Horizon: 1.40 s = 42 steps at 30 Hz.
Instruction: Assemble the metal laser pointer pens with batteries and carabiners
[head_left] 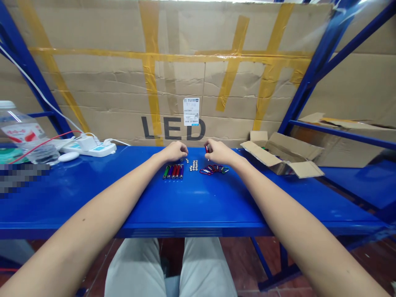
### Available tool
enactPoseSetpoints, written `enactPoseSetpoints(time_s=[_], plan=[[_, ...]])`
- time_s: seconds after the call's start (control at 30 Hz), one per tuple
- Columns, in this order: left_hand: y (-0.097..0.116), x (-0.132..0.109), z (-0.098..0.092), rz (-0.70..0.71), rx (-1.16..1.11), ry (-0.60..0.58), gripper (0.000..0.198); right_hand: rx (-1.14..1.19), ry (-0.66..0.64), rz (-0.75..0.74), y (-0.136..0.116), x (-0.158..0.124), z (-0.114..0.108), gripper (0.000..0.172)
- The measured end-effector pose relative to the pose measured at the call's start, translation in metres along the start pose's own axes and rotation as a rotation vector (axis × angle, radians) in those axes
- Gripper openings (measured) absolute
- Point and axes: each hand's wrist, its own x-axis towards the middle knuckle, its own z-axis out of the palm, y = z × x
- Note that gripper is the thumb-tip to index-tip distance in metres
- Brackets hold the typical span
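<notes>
Black capital letters on the large corrugated cardboard sheet [173,82] behind the bench spell "LED". Just above them sits a white barcode label [191,111], its small print too fine to read. Strips of yellow packing tape [150,62] cross the cardboard. A clear plastic bottle [21,130] at the far left carries a red-and-white label, also unreadable.

On the glossy blue steel workbench [198,210], a tight row of slim metallic cylinders [173,171] in green, blue, red and purple lies side by side. Just to its right is a small cluster of silver button cells [194,165], then a tangled group of small coloured carabiner clips [214,169].

The left hand [175,151] is curled closed just above the row of cylinders; whether it grasps anything cannot be told. The right hand [216,152] is clenched around a small red cylinder [207,148], pinched at the fingertips above the clips.

Further left, a white power strip [93,148] and a white computer mouse [68,156] rest on the bench, with a thin red wire [43,143] running nearby. To the right stands an open brown cardboard box [283,154], its flaps spread, well apart from the hands.
</notes>
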Motion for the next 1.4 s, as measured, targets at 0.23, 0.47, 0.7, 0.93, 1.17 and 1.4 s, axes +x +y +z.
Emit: enactPoseSetpoints(time_s=[0.23, 0.47, 0.7, 0.93, 1.17, 1.4], plan=[[0.002, 0.002, 0.005, 0.014, 0.134, -0.077, 0.021, 0.011, 0.065, -0.01, 0.001, 0.001, 0.004, 0.03], [0.011, 0.002, 0.005, -0.036, 0.206, -0.096, 0.015, -0.029, 0.031, -0.009, -0.001, 0.0, 0.007, 0.018], [0.011, 0.0, 0.007, -0.02, 0.172, -0.003, 0.004, -0.027, 0.014, -0.039, -0.002, 0.001, 0.01, 0.015], [0.035, -0.012, -0.007, 0.172, 0.067, 0.264, 0.01, 0.053, -0.026, -0.097, -0.01, -0.003, 0.011, 0.01], [0.049, -0.017, -0.003, 0.348, 0.146, 0.271, 0.011, 0.172, -0.047, -0.245, -0.016, -0.005, 0.014, 0.037], [0.048, -0.019, -0.005, 0.422, 0.205, 0.228, 0.023, 0.186, 0.024, -0.286, -0.012, -0.003, 0.012, 0.031]])
